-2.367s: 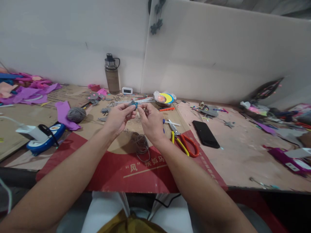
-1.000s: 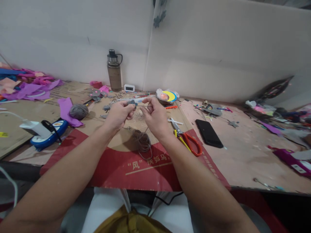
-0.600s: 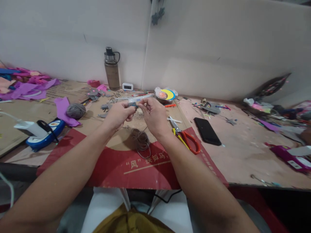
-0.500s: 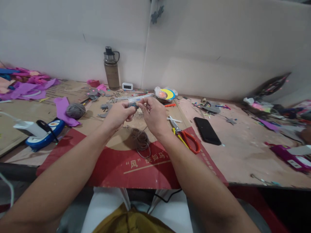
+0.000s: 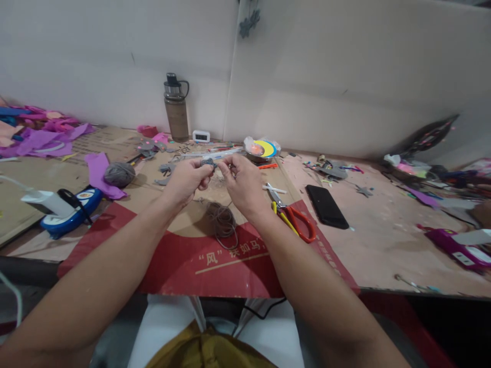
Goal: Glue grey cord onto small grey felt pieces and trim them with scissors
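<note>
So my left hand pinches the piece over the cardboard: small, lumpy, grey-blue, its details too blurred to make out. Beside it, my right hand draws thumb and finger close; whether they grip anything, I can't tell.

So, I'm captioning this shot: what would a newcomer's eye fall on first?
Probably the left hand pinching a small grey-blue piece near centre, the right hand close beside it. Below them is a bright red printed sheet, a tangle of grey yarn lying partly on it. Red-handled scissors right of centre and purple scraps at far left also stand out.
</note>
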A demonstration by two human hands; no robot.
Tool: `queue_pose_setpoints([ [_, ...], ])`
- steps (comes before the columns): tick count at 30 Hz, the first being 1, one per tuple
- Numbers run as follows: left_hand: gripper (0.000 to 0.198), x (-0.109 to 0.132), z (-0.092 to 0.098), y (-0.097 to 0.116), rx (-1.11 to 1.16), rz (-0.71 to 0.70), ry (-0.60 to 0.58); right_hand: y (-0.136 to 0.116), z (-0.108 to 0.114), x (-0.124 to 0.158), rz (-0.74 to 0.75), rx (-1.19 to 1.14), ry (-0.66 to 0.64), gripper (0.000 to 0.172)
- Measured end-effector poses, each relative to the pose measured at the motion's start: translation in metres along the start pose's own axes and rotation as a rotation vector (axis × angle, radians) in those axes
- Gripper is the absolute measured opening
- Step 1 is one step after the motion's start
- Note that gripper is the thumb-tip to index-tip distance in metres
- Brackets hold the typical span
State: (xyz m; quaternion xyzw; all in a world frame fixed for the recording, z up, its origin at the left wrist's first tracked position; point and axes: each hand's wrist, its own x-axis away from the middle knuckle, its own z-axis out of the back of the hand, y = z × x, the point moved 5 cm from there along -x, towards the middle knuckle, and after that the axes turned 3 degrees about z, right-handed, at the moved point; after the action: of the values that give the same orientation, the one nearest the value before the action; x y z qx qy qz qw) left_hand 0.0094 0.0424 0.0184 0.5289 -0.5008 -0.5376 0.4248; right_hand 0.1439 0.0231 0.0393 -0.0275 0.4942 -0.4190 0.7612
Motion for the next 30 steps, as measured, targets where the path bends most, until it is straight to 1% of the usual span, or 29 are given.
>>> queue_pose_setpoints([
  [4, 0.015, -0.0007, 0.0021, 0.0007, 0.019, 0.013, 0.022, -0.0010, 0.0008, -0.0003, 0.017, -0.032, 0.005, 0.023],
  [7, 0.012, -0.0019, 0.0035, 0.0001, 0.070, 0.039, 0.015, -0.0002, -0.0005, -0.0007, 0.040, -0.086, -0.024, 0.013],
  [8, 0.013, -0.0023, 0.0041, -0.0005, 0.084, 0.056, 0.015, 0.0000, -0.0012, -0.0007, 0.053, -0.100, -0.038, 0.014],
  [9, 0.013, -0.0027, 0.0046, -0.0011, 0.093, 0.074, 0.015, -0.0001, -0.0017, -0.0007, 0.074, -0.105, -0.047, 0.019],
  [10, 0.014, -0.0029, 0.0050, -0.0016, 0.098, 0.090, 0.014, -0.0004, -0.0019, -0.0005, 0.101, -0.097, -0.054, 0.021],
  [13, 0.014, -0.0027, 0.0054, -0.0018, 0.091, 0.123, 0.010, -0.0021, -0.0013, 0.0003, 0.180, -0.020, -0.060, 0.011],
  [17, 0.012, -0.0011, 0.0040, -0.0012, 0.065, 0.154, 0.007, -0.0037, -0.0002, -0.0001, 0.210, 0.089, -0.083, 0.015],
  [20, 0.013, -0.0005, 0.0020, -0.0010, 0.038, 0.160, -0.004, -0.0037, -0.0002, -0.0012, 0.186, 0.138, -0.095, 0.020],
  [24, 0.013, -0.0005, 0.0006, -0.0003, 0.008, 0.111, -0.009, -0.0003, -0.0016, -0.0015, 0.105, 0.142, -0.089, 0.026],
  [30, 0.008, 0.0001, 0.0005, 0.0000, -0.022, 0.031, -0.030, 0.0040, -0.0035, -0.0002, -0.021, 0.068, -0.070, 0.024],
])
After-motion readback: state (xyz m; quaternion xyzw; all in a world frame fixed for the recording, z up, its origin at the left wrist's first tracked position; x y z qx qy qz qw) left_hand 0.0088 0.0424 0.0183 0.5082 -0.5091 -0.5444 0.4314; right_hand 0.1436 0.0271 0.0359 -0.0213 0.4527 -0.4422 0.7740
